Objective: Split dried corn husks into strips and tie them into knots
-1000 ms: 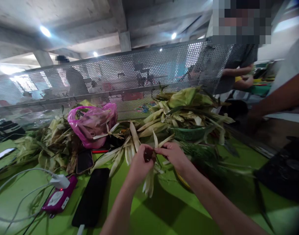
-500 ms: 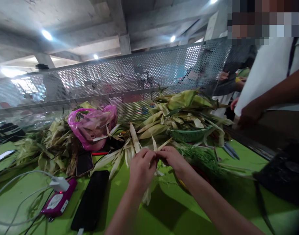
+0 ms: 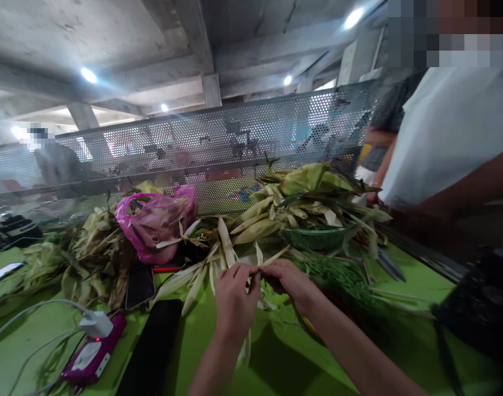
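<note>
Over the green table, my left hand (image 3: 236,301) and my right hand (image 3: 292,281) meet with their fingertips pinched together. Both are closed on a pale corn husk strip (image 3: 277,255), whose end sticks out above the right fingers. Below my left hand, more husk (image 3: 244,350) hangs toward the table. The spot where the fingertips meet is mostly hidden by the fingers. Just beyond my hands lie loose corn husks (image 3: 225,242), and a bundle of thin green stems (image 3: 342,275) is beside my right wrist.
A green basket (image 3: 313,237) heaped with husks stands behind. Left of it are a pink plastic bag (image 3: 152,220), a black phone (image 3: 154,346) and a purple power strip (image 3: 95,352) with cables. Scissors (image 3: 390,265) lie right. A person in a white shirt (image 3: 432,137) stands at right.
The view has tilted up slightly, so the table sits lower in it. My hands stay pinched together, with the left fingers slightly shifted. The person at right has moved an arm.
</note>
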### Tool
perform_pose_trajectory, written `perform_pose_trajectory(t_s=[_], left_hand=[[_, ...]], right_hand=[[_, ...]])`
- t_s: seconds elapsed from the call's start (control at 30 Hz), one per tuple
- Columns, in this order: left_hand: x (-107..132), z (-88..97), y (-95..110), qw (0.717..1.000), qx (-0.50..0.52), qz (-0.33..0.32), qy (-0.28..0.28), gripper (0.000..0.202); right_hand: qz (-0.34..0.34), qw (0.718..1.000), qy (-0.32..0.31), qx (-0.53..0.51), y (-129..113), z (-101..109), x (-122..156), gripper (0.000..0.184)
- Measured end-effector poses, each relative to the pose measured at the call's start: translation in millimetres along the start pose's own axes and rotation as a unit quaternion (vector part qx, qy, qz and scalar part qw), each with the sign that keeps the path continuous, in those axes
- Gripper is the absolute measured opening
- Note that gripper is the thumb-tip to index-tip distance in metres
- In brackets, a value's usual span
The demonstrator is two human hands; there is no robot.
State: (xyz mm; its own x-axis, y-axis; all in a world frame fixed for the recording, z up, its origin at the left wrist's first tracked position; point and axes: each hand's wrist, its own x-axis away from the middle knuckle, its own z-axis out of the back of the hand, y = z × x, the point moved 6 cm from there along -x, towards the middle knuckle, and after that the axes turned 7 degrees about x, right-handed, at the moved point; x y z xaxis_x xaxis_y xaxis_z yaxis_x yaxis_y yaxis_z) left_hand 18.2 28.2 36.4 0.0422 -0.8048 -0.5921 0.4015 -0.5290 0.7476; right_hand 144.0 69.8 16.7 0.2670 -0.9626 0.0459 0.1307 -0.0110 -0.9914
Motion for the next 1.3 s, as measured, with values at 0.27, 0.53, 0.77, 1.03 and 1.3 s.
perform_pose_trajectory(t_s=[0.27, 0.53, 0.77, 1.03, 1.3], left_hand=[[-4, -5.7, -18, 0.940, 0.297, 0.168, 0.007, 0.015], [-7, -4.9, -32, 0.940, 0.278, 0.197, 0.016, 0.016], [-7, -2.7, -44, 0.950, 0.230, 0.210, 0.020, 0.022], [-7, -5.9, -43, 0.936, 0.266, 0.229, -0.015, 0.019], [-7, -11.5, -47, 0.941, 0.237, 0.220, -0.097, 0.018]], right_hand=[[-0.016, 1.000, -0.006, -0.003, 12, -5, -7, 0.031], [-0.007, 0.997, -0.036, 0.069, 9, -2, -7, 0.022], [0.064, 0.983, 0.002, 0.171, -3, 2, -3, 0.025], [0.048, 0.997, 0.009, 0.065, 2, -3, -6, 0.032], [0.046, 0.996, 0.050, 0.063, 4, 3, -8, 0.035]])
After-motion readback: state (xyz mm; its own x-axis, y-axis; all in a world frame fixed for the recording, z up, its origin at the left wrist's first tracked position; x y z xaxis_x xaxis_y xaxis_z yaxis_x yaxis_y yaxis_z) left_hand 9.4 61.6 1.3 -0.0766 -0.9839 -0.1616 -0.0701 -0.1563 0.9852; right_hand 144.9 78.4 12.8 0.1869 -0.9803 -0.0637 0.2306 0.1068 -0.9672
